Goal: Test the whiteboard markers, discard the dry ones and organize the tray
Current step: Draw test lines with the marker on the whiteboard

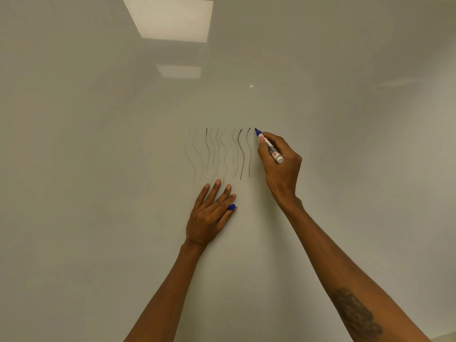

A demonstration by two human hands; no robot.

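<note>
— While the marker (270, 147) sits in the right hand (281, 166), where is its tip?

— At the whiteboard (98, 144), just right of the top of the wavy lines (219, 154). I cannot tell whether it touches. The fingers are wrapped round the barrel in a writing grip, and no blue stroke shows yet.

— And the other hand?

— The left hand (209, 215) lies flat on the board just below the lines, fingertips near their lower ends. It pinches the blue cap (232, 207) at its thumb side.

— What could spoil the test?

— Too light or slanted a press, I think: a faint mark would make a good marker look dry. Starting too close to the rightmost line would blur which stroke is which. Those fingertips could also smear the lines if the hand slides up.

— The cap?

— Held loosely like that, it might drop, and an uncapped marker would dry out. The tray is not in view.
</note>
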